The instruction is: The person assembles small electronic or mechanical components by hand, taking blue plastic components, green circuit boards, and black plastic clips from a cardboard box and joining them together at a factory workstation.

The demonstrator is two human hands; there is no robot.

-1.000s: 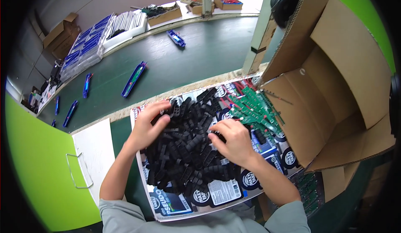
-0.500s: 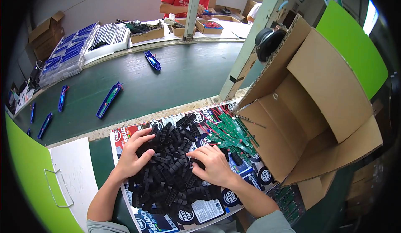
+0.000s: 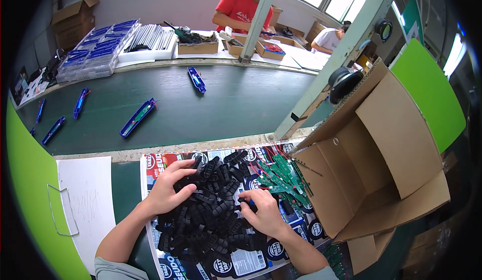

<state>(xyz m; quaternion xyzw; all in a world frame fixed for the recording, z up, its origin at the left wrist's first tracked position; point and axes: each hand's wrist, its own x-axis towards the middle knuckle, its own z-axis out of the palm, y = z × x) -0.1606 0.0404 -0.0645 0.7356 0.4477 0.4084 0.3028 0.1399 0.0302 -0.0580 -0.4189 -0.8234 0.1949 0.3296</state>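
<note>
A heap of black ribbed plastic parts [image 3: 213, 204] lies in front of me on a flat printed sheet [image 3: 246, 261]. At the heap's left side rests my left hand [image 3: 173, 188], fingers and thumb apart, the fingertips touching the upper parts. My right hand [image 3: 265, 214] is curled at the heap's right edge, with a dark part pinched between thumb and fingers; most of that part is hidden. Just beyond the right hand lies a bunch of green circuit boards [image 3: 285, 179] with red wires.
An open cardboard box [image 3: 346, 179] leans at the right beside a post [image 3: 321, 87]. Across the back runs a green conveyor belt [image 3: 175, 114] with several blue casings [image 3: 138, 118] on it. White paper [image 3: 90, 199] lies left. A person in red [image 3: 236, 9] works beyond the belt.
The whole view has shifted, so the scene sits lower and more to the right. My left hand stays spread on the heap; my right hand remains curled at its right edge.
</note>
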